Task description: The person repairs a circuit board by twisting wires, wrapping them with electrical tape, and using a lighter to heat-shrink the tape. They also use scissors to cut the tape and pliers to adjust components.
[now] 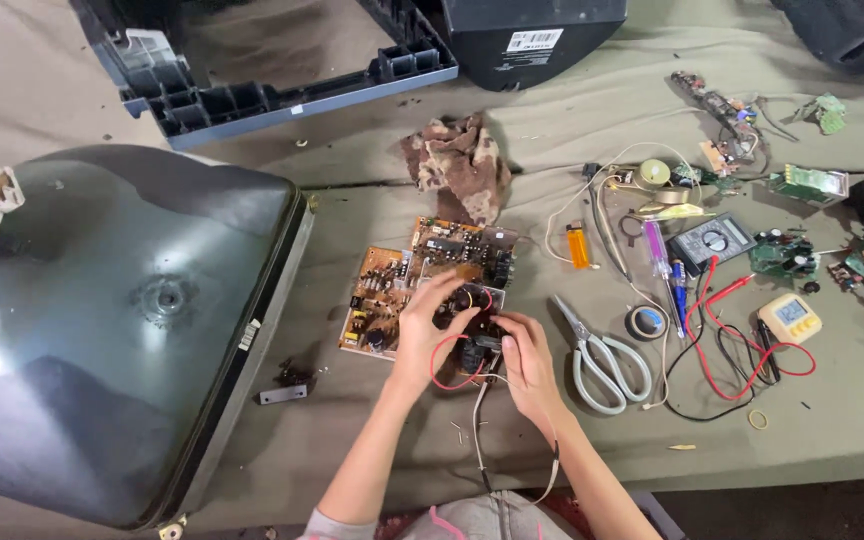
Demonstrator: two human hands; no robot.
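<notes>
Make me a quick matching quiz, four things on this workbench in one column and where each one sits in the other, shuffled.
1. scissors
2. orange lighter
3. picture tube
4. camouflage rag

A. far left of the table
B. just above the circuit board
C. right of the hands
D. right of the board, near a white cable

Pairs: 1-C, 2-D, 3-A, 4-B

orange lighter, camouflage rag, red wire

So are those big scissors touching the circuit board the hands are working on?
Apart. The head view shows the scissors lying right of the right hand, with bare cloth between them and the circuit board.
</notes>
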